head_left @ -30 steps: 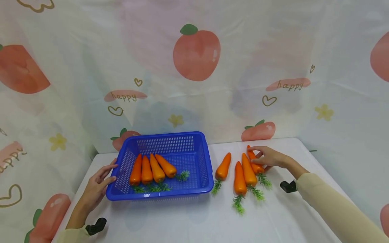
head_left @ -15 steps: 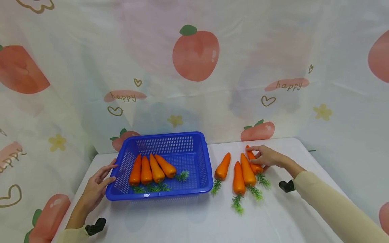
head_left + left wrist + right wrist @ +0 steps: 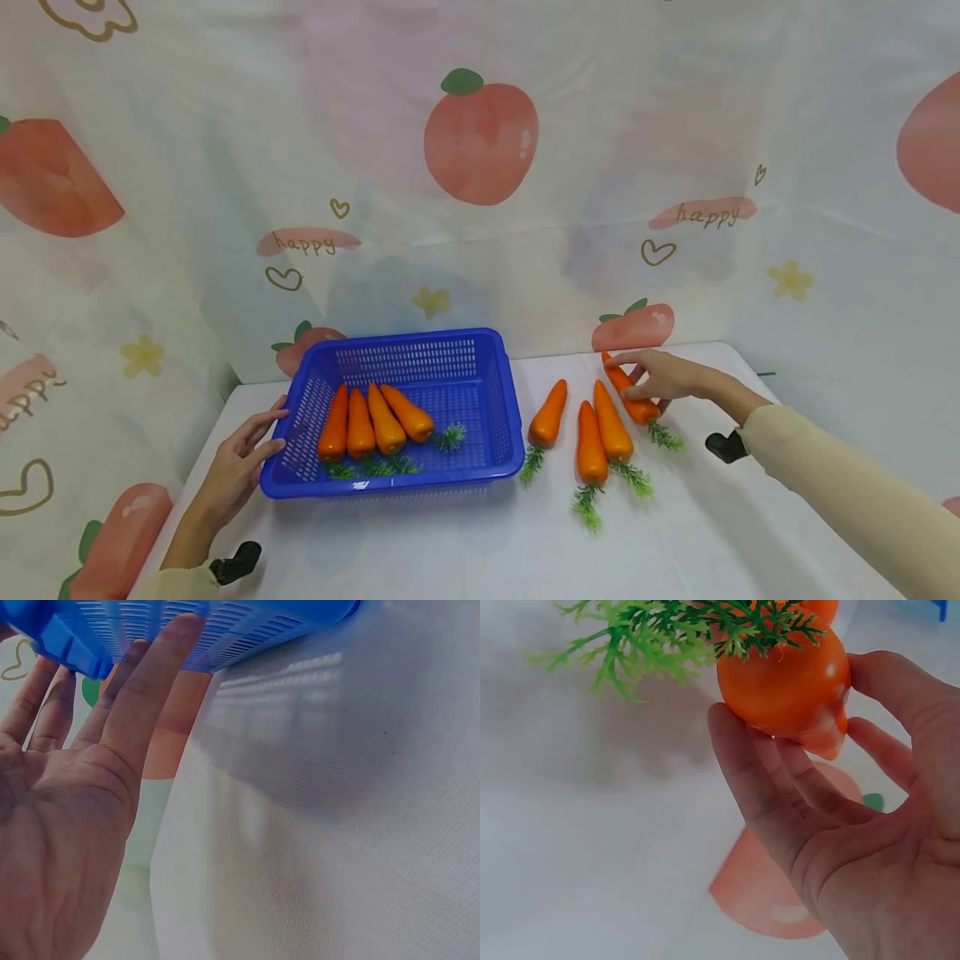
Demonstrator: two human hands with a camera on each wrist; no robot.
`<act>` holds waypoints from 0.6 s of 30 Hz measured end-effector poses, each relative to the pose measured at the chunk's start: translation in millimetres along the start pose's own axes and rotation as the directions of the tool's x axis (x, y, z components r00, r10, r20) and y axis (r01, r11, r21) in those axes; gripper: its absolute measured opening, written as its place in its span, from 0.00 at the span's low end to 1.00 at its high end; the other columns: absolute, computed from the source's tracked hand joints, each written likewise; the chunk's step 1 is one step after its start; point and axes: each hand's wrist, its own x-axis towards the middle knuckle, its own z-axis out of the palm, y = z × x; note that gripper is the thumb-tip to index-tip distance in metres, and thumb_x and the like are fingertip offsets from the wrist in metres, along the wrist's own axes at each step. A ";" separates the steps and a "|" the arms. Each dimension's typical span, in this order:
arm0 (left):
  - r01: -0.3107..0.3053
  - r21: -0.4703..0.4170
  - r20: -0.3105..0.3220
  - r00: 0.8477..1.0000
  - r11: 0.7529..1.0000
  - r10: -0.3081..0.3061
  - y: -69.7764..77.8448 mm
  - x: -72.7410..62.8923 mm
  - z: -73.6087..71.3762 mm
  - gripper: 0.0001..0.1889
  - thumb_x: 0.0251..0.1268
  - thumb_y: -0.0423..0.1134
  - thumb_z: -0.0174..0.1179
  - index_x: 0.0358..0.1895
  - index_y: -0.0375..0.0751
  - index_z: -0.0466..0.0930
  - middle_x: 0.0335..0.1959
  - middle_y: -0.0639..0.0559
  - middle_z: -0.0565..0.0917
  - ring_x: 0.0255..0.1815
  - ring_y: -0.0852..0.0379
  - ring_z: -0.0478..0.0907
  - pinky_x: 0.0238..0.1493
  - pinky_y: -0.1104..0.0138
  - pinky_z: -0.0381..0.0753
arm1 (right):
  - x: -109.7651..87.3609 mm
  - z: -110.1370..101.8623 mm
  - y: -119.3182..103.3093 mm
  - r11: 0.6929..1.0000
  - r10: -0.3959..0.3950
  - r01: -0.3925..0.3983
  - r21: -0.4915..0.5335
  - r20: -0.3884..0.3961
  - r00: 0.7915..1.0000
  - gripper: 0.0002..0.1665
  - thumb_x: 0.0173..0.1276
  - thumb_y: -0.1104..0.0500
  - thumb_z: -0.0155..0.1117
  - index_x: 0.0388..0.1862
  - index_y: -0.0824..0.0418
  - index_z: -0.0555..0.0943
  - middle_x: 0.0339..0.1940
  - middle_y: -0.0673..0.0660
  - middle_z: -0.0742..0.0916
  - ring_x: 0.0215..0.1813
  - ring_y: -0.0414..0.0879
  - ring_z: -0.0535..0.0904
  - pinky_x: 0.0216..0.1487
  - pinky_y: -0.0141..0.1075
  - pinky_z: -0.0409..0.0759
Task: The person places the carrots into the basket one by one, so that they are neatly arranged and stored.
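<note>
Left hand [image 3: 234, 467] against basket [image 3: 450, 478] of four carrots [image 3: 386, 423], right hand [image 3: 666, 375] round another [image 3: 791, 690]

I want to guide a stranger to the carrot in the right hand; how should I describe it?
On the white table, find the blue basket, then look right, to the four carrots outside it. Choose the rightmost carrot, whose green top points toward the viewer's lower right. Unlike its neighbours, it is held by the right hand.

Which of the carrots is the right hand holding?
The rightmost carrot, outside the blue basket; the right hand grips it. The three other loose carrots lie untouched on the table; four carrots lie in the basket.
</note>
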 end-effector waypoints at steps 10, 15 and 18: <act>-0.010 -0.015 0.010 1.000 1.000 0.010 -2.7 1.9 -2.1 0.27 0.80 0.37 0.56 0.77 0.40 0.63 0.85 0.62 0.51 0.81 0.31 0.44 0.56 0.69 0.82 | -16.2 -30.3 -36.2 0.995 -0.094 0.095 0.036 -0.015 0.995 0.40 0.72 0.59 0.70 0.79 0.56 0.65 0.64 0.73 0.76 0.39 0.55 0.86 0.34 0.49 0.89; -0.004 -0.018 0.012 1.000 1.000 0.004 -2.3 1.8 -2.4 0.28 0.80 0.37 0.56 0.78 0.40 0.63 0.84 0.62 0.51 0.82 0.31 0.44 0.55 0.68 0.82 | -16.2 -37.9 -56.0 0.993 -0.122 0.122 0.004 -0.024 0.992 0.39 0.71 0.58 0.70 0.78 0.58 0.67 0.62 0.67 0.79 0.48 0.56 0.82 0.35 0.48 0.89; -0.005 -0.012 0.012 1.000 1.000 0.005 -2.4 1.9 -2.0 0.28 0.79 0.37 0.56 0.77 0.40 0.63 0.85 0.62 0.51 0.82 0.32 0.43 0.56 0.70 0.82 | -13.5 -40.4 -69.5 0.992 -0.129 0.129 0.002 -0.022 0.991 0.39 0.72 0.57 0.70 0.78 0.59 0.67 0.63 0.68 0.79 0.45 0.55 0.83 0.37 0.49 0.89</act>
